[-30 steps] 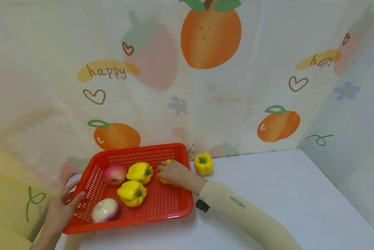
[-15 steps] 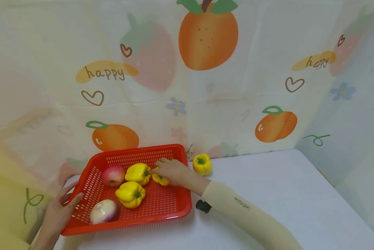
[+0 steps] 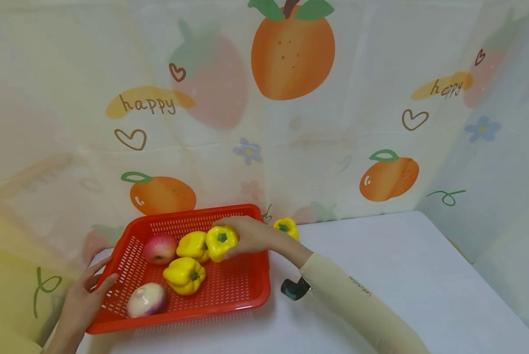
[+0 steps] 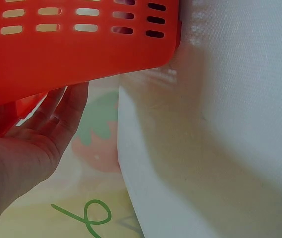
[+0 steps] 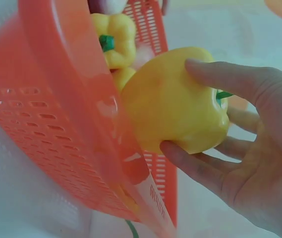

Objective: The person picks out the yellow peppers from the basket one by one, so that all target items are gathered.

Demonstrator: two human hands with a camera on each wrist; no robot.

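Observation:
My right hand (image 3: 251, 235) grips a yellow bell pepper (image 3: 222, 243) above the right part of the red basket (image 3: 202, 310). In the right wrist view, thumb and fingers of that hand (image 5: 250, 134) lie on either side of the pepper (image 5: 173, 104). My left hand (image 3: 80, 300) holds the basket's left rim, and in the left wrist view its fingers (image 4: 64, 114) reach under the edge. Inside the basket lie two other yellow peppers (image 3: 192, 246) (image 3: 184, 276), a pink-red fruit (image 3: 160, 249) and a white-purple bulb (image 3: 146, 300).
Another yellow pepper (image 3: 286, 227) stands on the white table (image 3: 370, 275) right of the basket, partly behind my right forearm. A dark object (image 3: 294, 289) shows beside my right sleeve. A printed curtain (image 3: 308, 162) hangs behind the table.
The pepper under my right hand has come up from the basket's right side, slightly leftward, and its green stem now faces the head camera. My left hand stays on the rim.

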